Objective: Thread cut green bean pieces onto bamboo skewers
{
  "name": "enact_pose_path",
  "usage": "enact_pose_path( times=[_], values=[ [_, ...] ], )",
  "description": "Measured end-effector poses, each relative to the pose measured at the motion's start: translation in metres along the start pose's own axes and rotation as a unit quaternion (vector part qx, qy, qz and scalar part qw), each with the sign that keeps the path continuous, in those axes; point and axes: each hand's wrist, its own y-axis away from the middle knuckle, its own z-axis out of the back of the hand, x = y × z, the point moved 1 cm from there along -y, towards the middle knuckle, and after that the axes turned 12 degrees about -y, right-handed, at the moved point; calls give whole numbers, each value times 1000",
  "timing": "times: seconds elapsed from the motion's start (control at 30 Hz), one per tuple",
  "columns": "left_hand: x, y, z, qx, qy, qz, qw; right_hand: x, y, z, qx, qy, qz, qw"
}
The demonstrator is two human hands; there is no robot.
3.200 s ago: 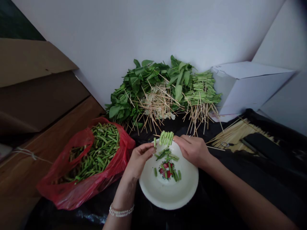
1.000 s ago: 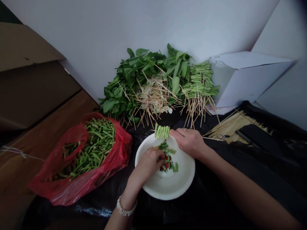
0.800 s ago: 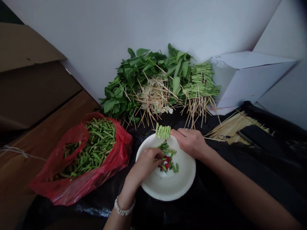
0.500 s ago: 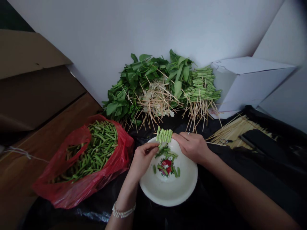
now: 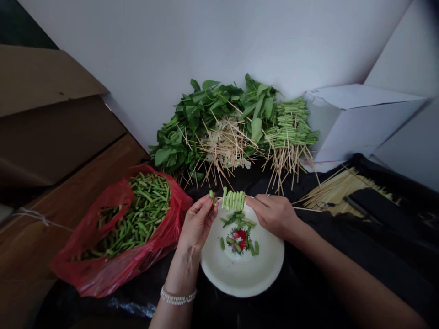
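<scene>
My left hand (image 5: 198, 221) pinches a short green bean piece (image 5: 212, 197) just left of a bamboo skewer. My right hand (image 5: 274, 214) grips that skewer, which carries a row of threaded bean pieces (image 5: 233, 200) above the far rim of a white bowl (image 5: 242, 276). Several cut bean pieces (image 5: 239, 222) lie in the bowl over a red flower print. The bean piece in my left hand sits a short gap from the skewer's tip.
A red plastic bag of green beans (image 5: 137, 219) lies at the left. Against the wall are leafy greens (image 5: 192, 123), skewered white pieces (image 5: 224, 146) and finished bean skewers (image 5: 291, 128). Loose skewers (image 5: 331, 187), a white box (image 5: 356, 121) and black sheeting (image 5: 343, 260) are at the right.
My left hand went down into the bowl, picked up a bean piece and rose with it to the skewer's tip. My right hand kept holding the skewer.
</scene>
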Motion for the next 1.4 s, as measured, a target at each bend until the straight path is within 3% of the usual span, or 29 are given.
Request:
enact_pose_path(
  times=[0.77,1.13,1.27,1.4],
  values=[
    [5,0,1,3,-21,9,1000,3,0,-3,14,-9,7,1000],
    [3,4,2,12,-69,47,996,6,1,-8,10,-32,2,999],
    [1,5,3,-3,-137,11,990,8,-1,-11,17,-12,17,1000],
    [-13,10,1,-76,-195,-89,974,0,-6,-6,14,37,25,999]
  ],
)
